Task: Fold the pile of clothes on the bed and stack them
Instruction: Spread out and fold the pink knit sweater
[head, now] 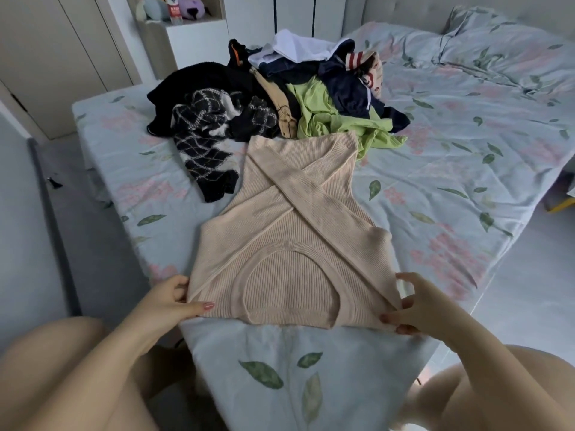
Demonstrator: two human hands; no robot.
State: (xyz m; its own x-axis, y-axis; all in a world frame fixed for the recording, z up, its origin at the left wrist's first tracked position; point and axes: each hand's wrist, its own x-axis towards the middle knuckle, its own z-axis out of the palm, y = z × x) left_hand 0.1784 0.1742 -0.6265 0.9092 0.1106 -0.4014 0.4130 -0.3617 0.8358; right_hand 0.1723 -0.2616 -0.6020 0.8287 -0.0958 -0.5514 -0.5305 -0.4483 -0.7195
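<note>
In the open shelf niche [183, 29] beyond the far left corner of the bed [466, 150]: plush toys [189, 6] and a bottle [175, 12] with a red label. Print on that label too small to read.

At the near edge of the bed: a beige ribbed sweater [289, 231], spread flat on the flowered sheet. Lies lengthwise, running from the near edge toward the pile of clothes [280, 94], with the neckline nearest and the hem farthest. Both sleeves folded over the body, crossing in an X. Hem touching the green garment [323, 119] at the front of the pile.

Left hand [172, 298] pinching the sweater's left shoulder corner, thumb on top, fingers curled at the edge. Right hand [410, 306] pinching the right shoulder corner, thumb and fingertips closed on the fold where the sleeve starts.

Toward the far left edge of the bed, the pile, loose and unfolded: a black-and-white checked knit [202, 135] trailing toward the sweater's left side, a navy garment [348, 88] behind the green one, a white garment [295, 46] on top at the back. Near the far right corner, a pillow [497, 42] in the same flowered cloth.
</note>
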